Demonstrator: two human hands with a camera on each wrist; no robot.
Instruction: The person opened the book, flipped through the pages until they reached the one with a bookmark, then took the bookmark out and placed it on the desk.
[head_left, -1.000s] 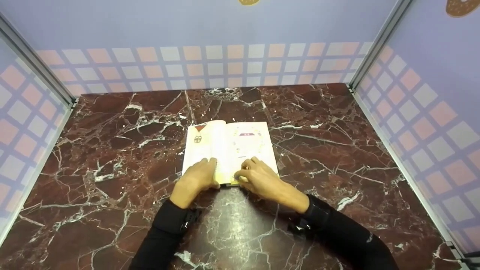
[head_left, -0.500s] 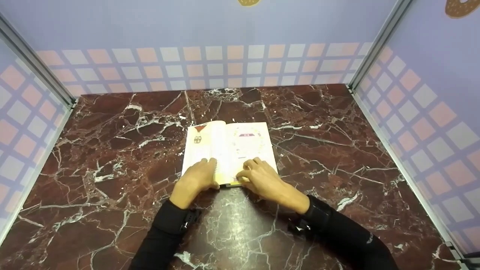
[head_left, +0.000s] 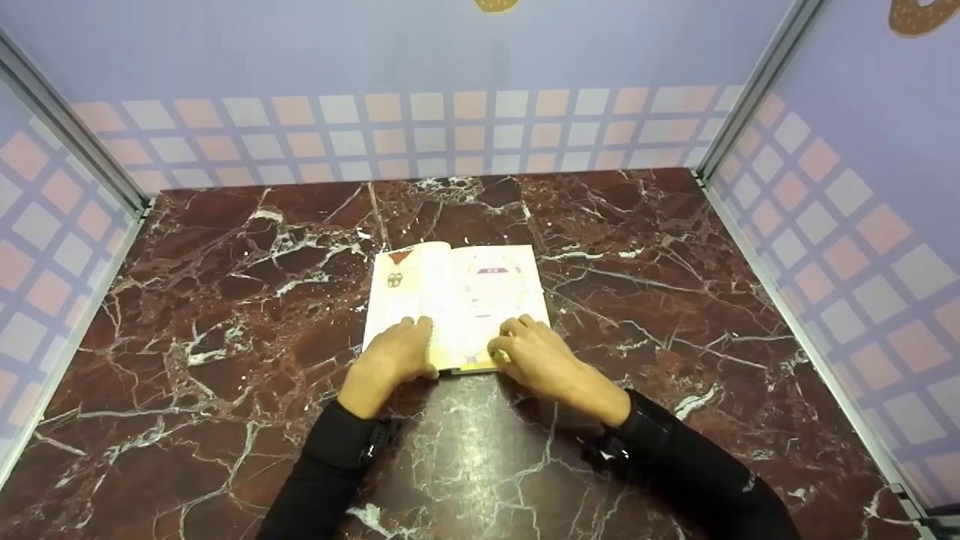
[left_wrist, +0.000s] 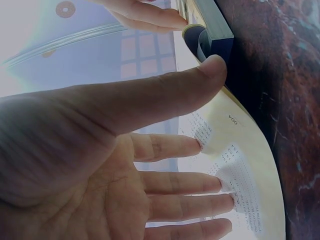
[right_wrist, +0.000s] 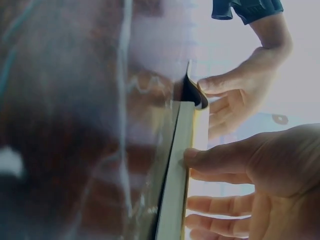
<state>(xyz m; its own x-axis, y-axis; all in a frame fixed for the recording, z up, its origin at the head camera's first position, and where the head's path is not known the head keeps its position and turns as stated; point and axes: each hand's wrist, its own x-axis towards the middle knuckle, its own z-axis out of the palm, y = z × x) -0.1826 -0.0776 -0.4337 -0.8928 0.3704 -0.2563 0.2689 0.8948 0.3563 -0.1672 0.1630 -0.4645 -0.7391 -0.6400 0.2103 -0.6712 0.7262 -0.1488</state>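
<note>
An open book lies on the marbled table, its left page showing a red triangle and a small drawing. My left hand rests on the lower left page. In the left wrist view its fingers reach straight onto the printed text, with the thumb at the page's near edge. My right hand touches the lower right page. Seen from the right wrist, its thumb lies against the edge of the thick page block, and the fairly straight fingers meet the page. Near the spine, the left-hand pages curve upward.
The dark red marbled table extends around the book on every side. Lilac panels with pink and white squares stand at the back, left and right. A metal post marks the back right corner.
My right hand has slid a little to the right along the book's lower edge, uncovering more of the page's yellow bottom. The left hand and the book stay in place.
</note>
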